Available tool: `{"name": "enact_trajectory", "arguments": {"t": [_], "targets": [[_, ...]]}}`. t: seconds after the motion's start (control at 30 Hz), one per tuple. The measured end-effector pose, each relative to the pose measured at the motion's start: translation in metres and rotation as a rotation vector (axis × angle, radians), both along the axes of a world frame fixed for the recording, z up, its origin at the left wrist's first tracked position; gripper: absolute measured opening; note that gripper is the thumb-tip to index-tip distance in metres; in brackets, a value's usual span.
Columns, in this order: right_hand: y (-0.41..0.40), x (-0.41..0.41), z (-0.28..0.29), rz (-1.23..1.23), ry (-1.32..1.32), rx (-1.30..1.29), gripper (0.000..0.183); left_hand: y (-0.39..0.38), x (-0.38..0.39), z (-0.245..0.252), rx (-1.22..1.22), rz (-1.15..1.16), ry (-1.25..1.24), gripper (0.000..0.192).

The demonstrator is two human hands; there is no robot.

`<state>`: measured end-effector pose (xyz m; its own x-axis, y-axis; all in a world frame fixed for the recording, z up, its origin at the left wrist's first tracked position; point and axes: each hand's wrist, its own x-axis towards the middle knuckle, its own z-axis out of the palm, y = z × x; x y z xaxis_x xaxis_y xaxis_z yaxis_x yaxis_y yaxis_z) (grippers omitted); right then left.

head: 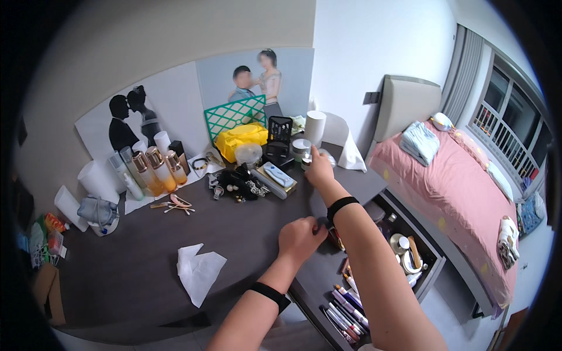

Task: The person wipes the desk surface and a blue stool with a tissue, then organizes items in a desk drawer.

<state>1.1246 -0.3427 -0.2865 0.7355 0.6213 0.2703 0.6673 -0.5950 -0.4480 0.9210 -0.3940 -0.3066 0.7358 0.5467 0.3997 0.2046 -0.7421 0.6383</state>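
Observation:
My right hand (320,169) reaches to the back right of the dark desk (145,254). Its fingers are at a small jar (306,164), beside a larger lidded jar (301,148); whether they grip it is hidden. My left hand (303,239), fingers curled, hovers or rests by the desk's edge above the open drawer (432,274); I cannot tell whether it holds anything. Several pens (344,316) lie in the drawer's front part. Behind my right forearm are a white-lidded jar (399,243) and a wooden-handled item (414,252).
A crumpled tissue (199,272) lies on the desk. Pump bottles (160,169), cotton swabs (179,206), black hair ties (239,184), a yellow wipes pack (240,138) and a paper roll (315,127) stand or lie toward the wall. The pink bed (443,188) is right of the drawer.

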Motion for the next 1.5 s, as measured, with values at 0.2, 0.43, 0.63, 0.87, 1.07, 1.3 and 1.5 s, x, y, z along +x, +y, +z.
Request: {"name": "enact_trajectory", "arguments": {"t": [0.2, 0.43, 0.63, 0.87, 1.07, 1.3, 1.5], "targets": [[-0.075, -0.019, 0.012, 0.122, -0.126, 0.036, 0.055, 0.005, 0.004, -0.006, 0.043, 0.068, -0.003, 0.025], [-0.231, 0.009, -0.007, 0.027, 0.196, 0.051, 0.031, 0.007, 0.006, 0.004, -0.035, 0.12, 0.126, 0.023], [-0.328, 0.023, -0.026, -0.272, 0.257, -0.158, 0.032, 0.007, 0.016, 0.018, 0.01, 0.067, 0.364, 0.038], [-0.33, 0.001, -0.03, -0.11, 0.0, -0.648, 0.045, 0.003, 0.009, 0.019, 0.073, 0.057, 0.409, 0.038], [-0.288, -0.001, -0.032, -0.175, 0.003, -0.606, 0.054, 0.02, 0.005, 0.004, -0.05, 0.032, 0.255, 0.034], [-0.26, 0.007, -0.057, -0.038, -0.057, -0.673, 0.06, 0.015, 0.015, 0.001, -0.082, 0.132, 0.182, 0.033], [-0.254, -0.002, -0.061, -0.057, -0.261, -0.833, 0.058, 0.011, 0.011, 0.004, -0.081, 0.153, 0.192, 0.032]]}}
